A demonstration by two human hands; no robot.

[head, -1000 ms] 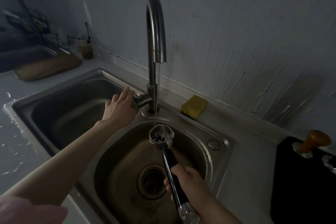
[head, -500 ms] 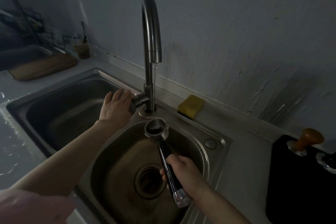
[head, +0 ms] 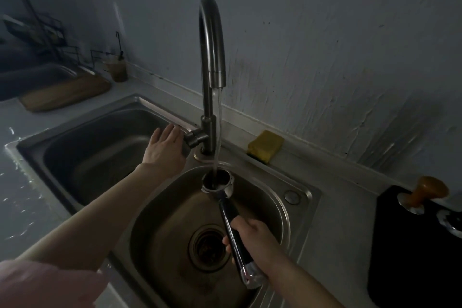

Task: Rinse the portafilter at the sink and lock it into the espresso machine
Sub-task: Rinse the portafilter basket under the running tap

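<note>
Right hand (head: pixel 255 240): fingers wrapped tight around the black handle of the portafilter (head: pixel 218 182), holding it over the right sink basin (head: pixel 282 210).
Portafilter: basket mouth up, directly under the faucet (head: pixel 211 57) spout; the water stream (head: pixel 218 132) falls into it.
Left hand (head: pixel 165 150): fingers extended, palm resting on the faucet lever (head: pixel 195 139), not curled round it.
Sponge (head: pixel 265 145): yellow, on the ledge behind the basin.
Tamper (head: pixel 422 195): wooden-handled, on the black mat (head: pixel 400 257) at the right.

Left hand (head: pixel 165 148) hides tap handle. Black mat (head: pixel 412 252) cut off at right edge. Rack (head: pixel 37 30) contents too dim to tell.
</note>
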